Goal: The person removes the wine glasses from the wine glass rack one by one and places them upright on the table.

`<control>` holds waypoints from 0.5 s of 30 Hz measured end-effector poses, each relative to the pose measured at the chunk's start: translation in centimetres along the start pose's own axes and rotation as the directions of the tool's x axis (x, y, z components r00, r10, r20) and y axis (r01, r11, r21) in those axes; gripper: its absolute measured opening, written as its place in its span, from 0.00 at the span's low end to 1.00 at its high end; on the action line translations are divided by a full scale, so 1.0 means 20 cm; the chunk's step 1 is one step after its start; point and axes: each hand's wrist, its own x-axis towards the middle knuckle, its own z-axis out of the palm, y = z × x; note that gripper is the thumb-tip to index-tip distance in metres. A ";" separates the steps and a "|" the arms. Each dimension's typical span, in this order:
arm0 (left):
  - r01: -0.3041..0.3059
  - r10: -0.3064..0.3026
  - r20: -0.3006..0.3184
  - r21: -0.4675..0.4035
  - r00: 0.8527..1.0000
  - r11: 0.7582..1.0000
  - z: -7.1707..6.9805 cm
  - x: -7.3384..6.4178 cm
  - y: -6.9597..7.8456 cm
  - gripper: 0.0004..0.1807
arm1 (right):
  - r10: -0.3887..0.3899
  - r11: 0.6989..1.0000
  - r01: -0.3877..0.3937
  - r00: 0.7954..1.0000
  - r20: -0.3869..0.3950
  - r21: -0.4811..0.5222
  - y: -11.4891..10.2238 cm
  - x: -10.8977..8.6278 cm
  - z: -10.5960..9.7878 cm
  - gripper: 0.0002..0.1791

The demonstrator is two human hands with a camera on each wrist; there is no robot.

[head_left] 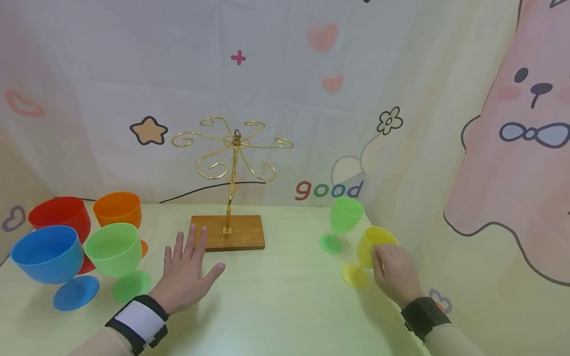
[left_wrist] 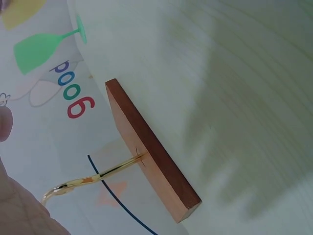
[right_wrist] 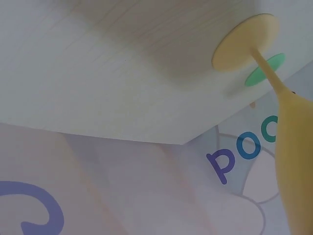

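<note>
My right hand (head_left: 395,272) pinches the rim of a yellow plastic goblet (head_left: 365,249) at the right of the table. In the right wrist view the bowl and stem of the yellow goblet (right_wrist: 298,161) tilt, with the round foot close to the tabletop. Just behind it stands a light green goblet (head_left: 346,217). My left hand (head_left: 187,274) is held palm down over the table with its fingers spread, holding nothing. Its fingertips overlap the wooden base (head_left: 245,235) of a gold wire stand (head_left: 232,183) in the head view.
At the left stand several goblets: red (head_left: 62,217), orange (head_left: 118,210), blue (head_left: 49,257) and a second light green one (head_left: 113,252). The stand's curled gold arms (head_left: 282,143) spread out at its top. A printed cloth (head_left: 276,94) hangs behind the table (head_left: 285,306) and along its right side.
</note>
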 end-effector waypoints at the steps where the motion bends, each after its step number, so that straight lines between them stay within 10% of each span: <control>1: 0.001 -0.001 0.000 -0.003 1.000 1.000 0.00 0.00 0.00 0.51 | 0.000 1.000 0.000 1.000 -0.001 0.002 0.00 0.00 0.00 0.05; 15: 0.041 -0.041 0.007 -0.010 0.999 0.999 -0.03 -0.01 -0.01 0.53 | -0.013 0.999 0.015 0.999 -0.039 0.039 -0.09 0.09 0.01 0.20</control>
